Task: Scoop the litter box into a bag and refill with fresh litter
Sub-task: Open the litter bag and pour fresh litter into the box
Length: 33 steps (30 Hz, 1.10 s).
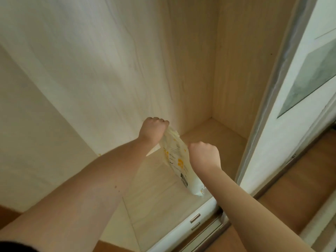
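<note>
Both fists close on a white-and-yellow litter bag (177,159) inside a pale wooden cabinet: the right hand (204,154) grips its near edge, the left hand (152,130) its top corner. The soft pack probably sags and weighs heavy; gripping both top corners suits. Beyond, cabinet walls (196,70) crowd close, a sliding door (283,99) alongside.

Bag (174,157) glossy white-yellow plastic, crinkled; cabinet walls (190,60) matt pale wood-grain laminate.

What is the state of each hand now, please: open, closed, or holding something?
Left hand: closed, gripping the top of the white and yellow bag.
Right hand: closed in a fist beside the bag; whether it grips it cannot be told.
</note>
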### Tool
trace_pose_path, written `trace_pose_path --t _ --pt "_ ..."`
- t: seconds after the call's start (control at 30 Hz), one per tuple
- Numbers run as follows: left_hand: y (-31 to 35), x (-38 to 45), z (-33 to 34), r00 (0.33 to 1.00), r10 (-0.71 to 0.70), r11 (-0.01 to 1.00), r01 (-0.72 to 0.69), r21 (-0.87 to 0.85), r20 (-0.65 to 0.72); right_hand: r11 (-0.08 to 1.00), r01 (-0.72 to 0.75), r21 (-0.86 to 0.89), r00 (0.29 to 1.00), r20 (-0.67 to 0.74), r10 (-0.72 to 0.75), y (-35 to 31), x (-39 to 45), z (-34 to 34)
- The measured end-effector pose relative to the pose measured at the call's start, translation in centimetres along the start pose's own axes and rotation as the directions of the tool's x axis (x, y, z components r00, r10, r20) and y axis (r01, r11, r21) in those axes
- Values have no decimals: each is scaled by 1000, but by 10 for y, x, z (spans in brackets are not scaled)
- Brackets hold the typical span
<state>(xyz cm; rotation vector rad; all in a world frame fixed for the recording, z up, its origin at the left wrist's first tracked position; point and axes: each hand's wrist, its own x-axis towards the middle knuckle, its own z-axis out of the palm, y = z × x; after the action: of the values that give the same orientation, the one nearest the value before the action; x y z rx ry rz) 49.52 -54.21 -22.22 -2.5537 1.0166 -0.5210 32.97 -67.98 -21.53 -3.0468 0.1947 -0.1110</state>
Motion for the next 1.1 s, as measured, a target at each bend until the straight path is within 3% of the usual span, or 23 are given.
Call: trace_pose_path --t 0.13,0.23,0.53,0.7,0.93,1.1 --pt "-13 29 20 1000 -15 997 14 80 3 1000 -3 4 1000 -5 3 0 31 15" --pt "-11 44 32 989 -30 983 2 182 147 1000 -2 23 1000 4 2 -1 48 33" --pt "-5 60 87 957 -74 997 79 -8 282 997 32 68 997 70 -37 -6 74 79" --pt "2 65 111 943 -128 971 182 -154 307 994 -21 104 998 66 14 3 75 98" --pt "1 51 109 921 -134 982 173 -77 366 993 -92 74 991 99 85 22 43 103" --pt "7 43 79 926 -86 988 126 -87 369 971 -140 193 986 118 119 41 8 84"
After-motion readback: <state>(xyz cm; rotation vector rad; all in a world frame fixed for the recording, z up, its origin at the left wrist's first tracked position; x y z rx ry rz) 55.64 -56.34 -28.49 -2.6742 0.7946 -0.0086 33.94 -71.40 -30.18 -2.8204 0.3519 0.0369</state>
